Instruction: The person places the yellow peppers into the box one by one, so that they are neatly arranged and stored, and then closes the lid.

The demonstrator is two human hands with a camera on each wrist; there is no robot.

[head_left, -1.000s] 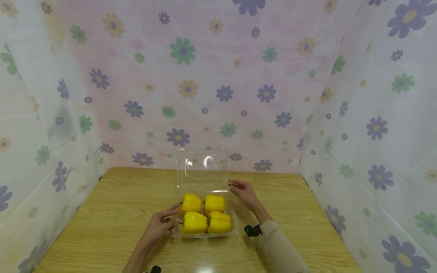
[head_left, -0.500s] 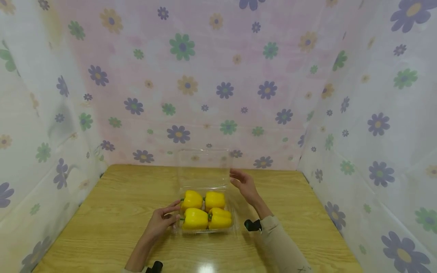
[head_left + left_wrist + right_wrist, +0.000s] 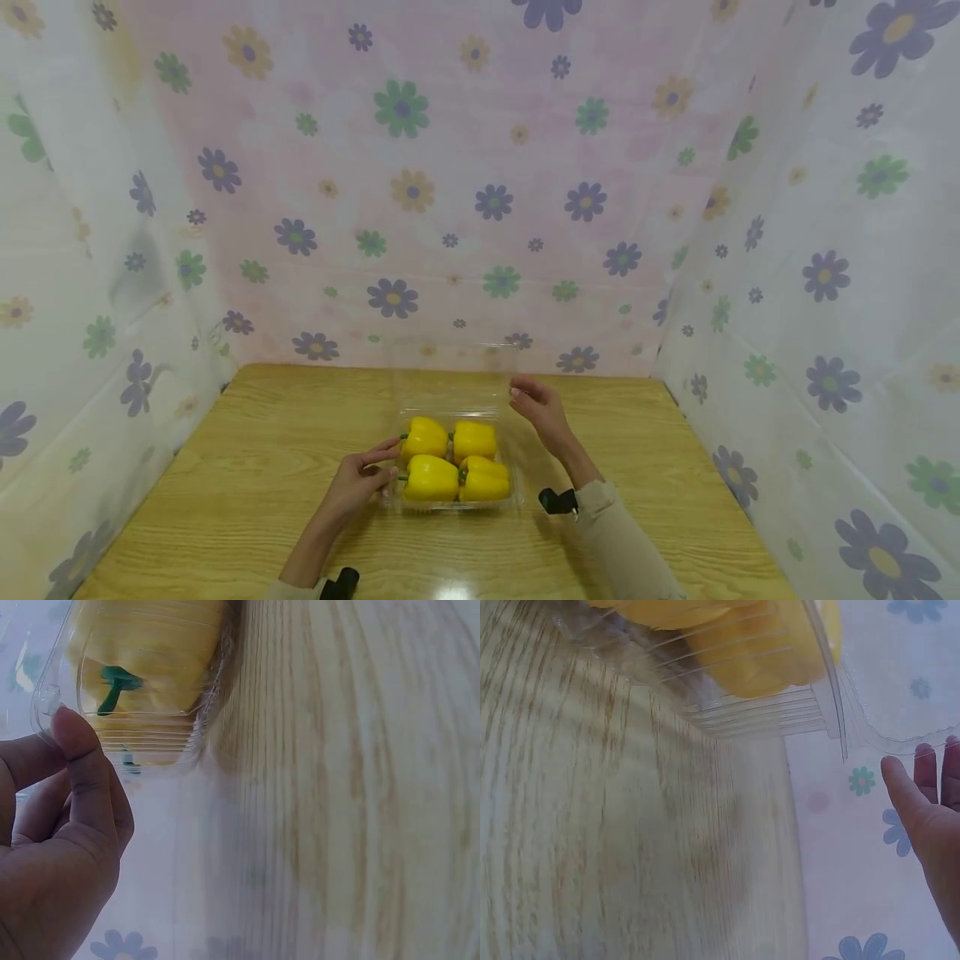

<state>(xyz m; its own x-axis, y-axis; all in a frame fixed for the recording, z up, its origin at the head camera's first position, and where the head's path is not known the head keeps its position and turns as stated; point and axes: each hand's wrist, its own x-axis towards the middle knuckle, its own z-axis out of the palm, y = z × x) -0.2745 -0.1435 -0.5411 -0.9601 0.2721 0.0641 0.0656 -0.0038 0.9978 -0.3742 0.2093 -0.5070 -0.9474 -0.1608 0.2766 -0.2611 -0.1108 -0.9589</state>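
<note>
Several yellow bell peppers (image 3: 431, 479) with green stems lie in a clear plastic clamshell container (image 3: 480, 505) on the table. Its hinged clear lid (image 3: 450, 375) stands raised at the back. At the container's left side, my left hand (image 3: 352, 485) pinches the rim between thumb and finger; the left wrist view shows the thumb (image 3: 73, 731) on the rim corner. My right hand (image 3: 543, 415) is at the lid's right edge. In the right wrist view its thumb (image 3: 904, 784) and fairly straight fingers are right at that clear edge, thumb and fingers apart.
The wood-grain table (image 3: 247, 467) extends on both sides of the container. A flower-print curtain (image 3: 450, 167) encloses the back and sides. A black wrist device (image 3: 558, 501) sits by the right sleeve, another (image 3: 342, 583) by the left.
My right hand has shifted slightly away and up along the lid's edge. The lid has tilted, its upper edge lower in view and the bright glare gone. The left hand keeps its hold.
</note>
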